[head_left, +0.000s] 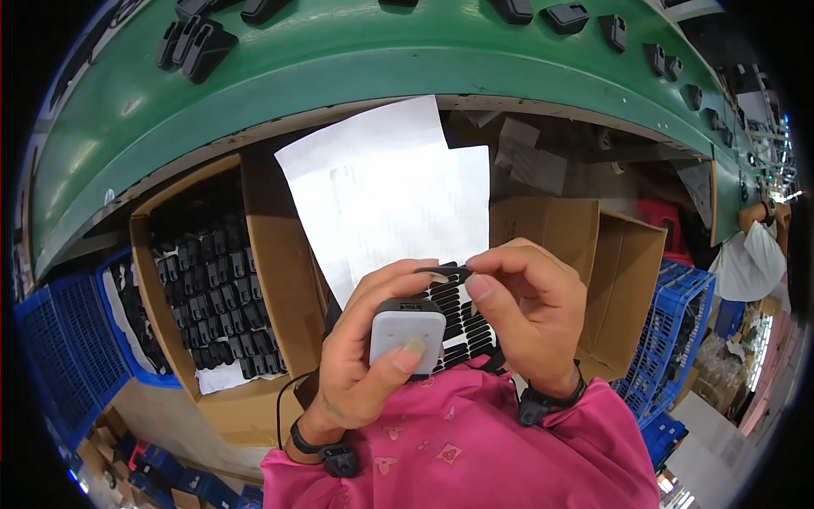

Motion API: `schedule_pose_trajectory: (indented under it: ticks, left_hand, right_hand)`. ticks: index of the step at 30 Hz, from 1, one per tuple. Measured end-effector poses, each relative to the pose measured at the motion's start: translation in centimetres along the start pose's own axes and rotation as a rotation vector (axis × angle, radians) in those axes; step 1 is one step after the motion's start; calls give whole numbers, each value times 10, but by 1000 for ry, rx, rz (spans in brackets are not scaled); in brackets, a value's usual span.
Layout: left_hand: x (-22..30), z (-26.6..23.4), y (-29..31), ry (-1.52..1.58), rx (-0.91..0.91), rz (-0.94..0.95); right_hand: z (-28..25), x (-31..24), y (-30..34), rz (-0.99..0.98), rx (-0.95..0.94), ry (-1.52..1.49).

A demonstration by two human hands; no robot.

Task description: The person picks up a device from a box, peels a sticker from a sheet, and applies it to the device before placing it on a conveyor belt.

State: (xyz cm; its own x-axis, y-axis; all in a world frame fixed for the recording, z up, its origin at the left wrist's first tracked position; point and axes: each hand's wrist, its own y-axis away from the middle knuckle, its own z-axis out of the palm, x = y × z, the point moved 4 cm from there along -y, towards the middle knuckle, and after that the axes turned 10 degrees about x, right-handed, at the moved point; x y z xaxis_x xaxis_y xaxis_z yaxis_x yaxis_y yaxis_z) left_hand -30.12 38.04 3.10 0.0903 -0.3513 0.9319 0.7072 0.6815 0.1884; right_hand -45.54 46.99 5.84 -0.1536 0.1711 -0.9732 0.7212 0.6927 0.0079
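Observation:
My left hand (352, 356) grips a small rounded-square device (398, 333), its light grey face up and a black edge with slots at its far side. The thumb presses on that face. Between finger and thumb, my right hand (538, 318) pinches a thin, dark strip (448, 271). The strip's other end reaches the left fingertips. Below the hands lies a white sheet (459, 349) with rows of short black strips, partly hidden by the hands and the device.
A cardboard box (292, 263) at left holds many black housings (216, 297). White paper (390, 204) lies ahead. Another cardboard box (623, 288) and a blue crate (670, 331) stand at right. Across the far side runs a green bench (424, 72) with black housings on it.

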Motion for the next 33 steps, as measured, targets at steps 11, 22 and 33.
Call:
schedule_pose_trajectory:
  ticks: [11,22,33]
  left_hand:
    - [-5,5,0,7,175,2]
    - [3,17,8,-130,63,63]
    - [7,18,6,-169,39,96]
  right_hand:
    - [-12,-9,-3,-33,281,-193]
    - [18,-16,11,14,-48,-380]
    - [20,-18,11,2,-16,-300]
